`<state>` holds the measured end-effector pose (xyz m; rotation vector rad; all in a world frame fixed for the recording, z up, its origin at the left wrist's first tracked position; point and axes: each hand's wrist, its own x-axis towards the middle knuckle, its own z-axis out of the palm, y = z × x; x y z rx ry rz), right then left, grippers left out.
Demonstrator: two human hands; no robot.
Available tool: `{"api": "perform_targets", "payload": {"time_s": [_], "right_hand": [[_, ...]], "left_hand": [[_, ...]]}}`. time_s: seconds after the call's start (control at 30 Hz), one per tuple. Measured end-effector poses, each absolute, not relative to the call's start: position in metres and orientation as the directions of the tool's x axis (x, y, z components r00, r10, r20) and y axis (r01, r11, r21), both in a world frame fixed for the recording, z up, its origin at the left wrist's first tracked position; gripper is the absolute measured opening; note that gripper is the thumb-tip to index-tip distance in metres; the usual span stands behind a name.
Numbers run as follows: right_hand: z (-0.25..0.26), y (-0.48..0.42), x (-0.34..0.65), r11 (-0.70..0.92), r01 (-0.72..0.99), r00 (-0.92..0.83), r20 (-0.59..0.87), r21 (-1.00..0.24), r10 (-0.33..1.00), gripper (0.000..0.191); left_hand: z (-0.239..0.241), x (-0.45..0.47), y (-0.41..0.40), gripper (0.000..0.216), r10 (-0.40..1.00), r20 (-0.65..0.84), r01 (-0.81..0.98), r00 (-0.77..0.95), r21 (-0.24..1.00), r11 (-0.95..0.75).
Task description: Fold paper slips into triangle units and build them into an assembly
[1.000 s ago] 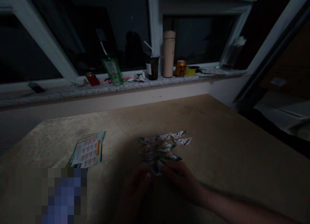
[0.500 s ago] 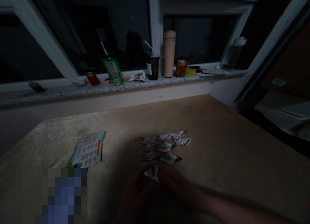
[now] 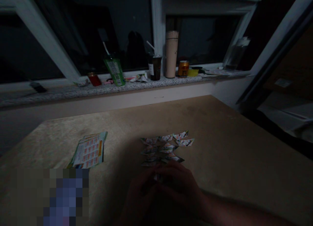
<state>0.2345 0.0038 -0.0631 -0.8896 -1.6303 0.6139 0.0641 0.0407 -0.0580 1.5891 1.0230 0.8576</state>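
Note:
Both my hands are together in deep shadow at the near middle of the table [image 3: 210, 121]. Between the fingers of my left hand [image 3: 140, 190] and my right hand [image 3: 179, 183] a small piece of folded printed paper [image 3: 158, 177] shows, mostly covered by the fingers. Just beyond my fingertips lie several folded paper pieces [image 3: 167, 148] with pointed ends, set close together in rough rows. To the left rests a stack of printed cards [image 3: 89, 151], white and green with red print.
Along the granite sill [image 3: 137, 88] stand a green container with a straw [image 3: 114, 71], a dark drink cup [image 3: 155, 67], a pink flask [image 3: 171, 54], a gold can [image 3: 183, 68] and a red jar [image 3: 94, 79]. A blurred blue patch [image 3: 65, 200] covers the lower left.
My right hand has moved up and its fingers have curled over the folded paper, so less of it shows. The rows of folded pieces and the card stack have stayed put.

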Motion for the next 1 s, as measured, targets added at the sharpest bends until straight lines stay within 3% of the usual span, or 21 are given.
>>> {"api": "perform_targets", "payload": {"time_s": [0.33,0.77,1.0], "right_hand": [[-0.071,0.006,0.232,0.528,0.256,0.001,0.546,-0.810,0.838,0.028],[-0.065,0.011,0.240,0.530,0.215,-0.076,0.527,-0.820,0.846,0.029],[-0.063,0.014,0.244,0.503,0.237,-0.081,0.499,-0.831,0.863,0.027]], "left_hand": [[-0.056,0.067,0.042,0.036,0.909,-0.015,0.233,0.416,0.968,-0.091],[-0.050,0.070,0.044,0.034,0.894,-0.168,0.122,0.415,0.984,0.128],[-0.048,0.070,0.044,0.030,0.891,-0.175,0.128,0.418,0.983,0.133]]}}
